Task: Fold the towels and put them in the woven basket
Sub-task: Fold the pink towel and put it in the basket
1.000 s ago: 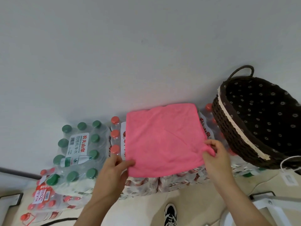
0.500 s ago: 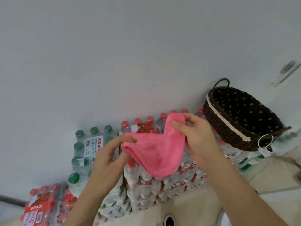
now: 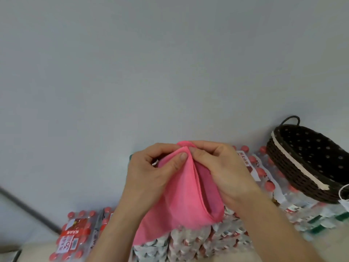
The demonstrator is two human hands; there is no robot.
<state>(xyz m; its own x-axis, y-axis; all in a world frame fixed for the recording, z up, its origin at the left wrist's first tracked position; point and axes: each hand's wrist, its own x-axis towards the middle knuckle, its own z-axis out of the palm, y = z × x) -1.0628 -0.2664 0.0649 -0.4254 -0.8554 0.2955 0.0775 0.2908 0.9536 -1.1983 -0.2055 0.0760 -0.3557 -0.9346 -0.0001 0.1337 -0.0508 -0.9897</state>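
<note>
— Where to look for the towel?

— Up in the air, in front of the grey wall [image 3: 170,63]. Pink towel [image 3: 188,195] doubled over, hanging between both hands, with the open fold towards the camera and the lower corner drooping over the bottle packs [image 3: 188,244].

— And the grip?

— Left hand [image 3: 151,176] pinching one top edge between thumb and curled forefinger, the other fingers tucked in. Right hand [image 3: 222,171] curled over the other top edge, knuckles up. Both hands touching at the top and closed tight on cloth, nothing else held.

— The basket?

— Off to the right, well apart from the towel. Dark woven basket [image 3: 290,171] with a pale band along the rim and a loop handle at the far end, sitting tilted on packs of bottles. Dotted dark lining inside.

— Anything in between?

— Red-capped bottles [image 3: 262,173] in shrink wrap, between right hand and basket. Packs under the towel partly hidden behind the cloth and both hands.

— And round about?

— Red-labelled pack [image 3: 75,237] low on the left. Green-marked packs [image 3: 324,222] below the basket's near end. White tag [image 3: 344,203] on a loop of string at the right edge, just beside the basket. Dark bar [image 3: 28,208] slanting along the foot of the wall, far left.
</note>
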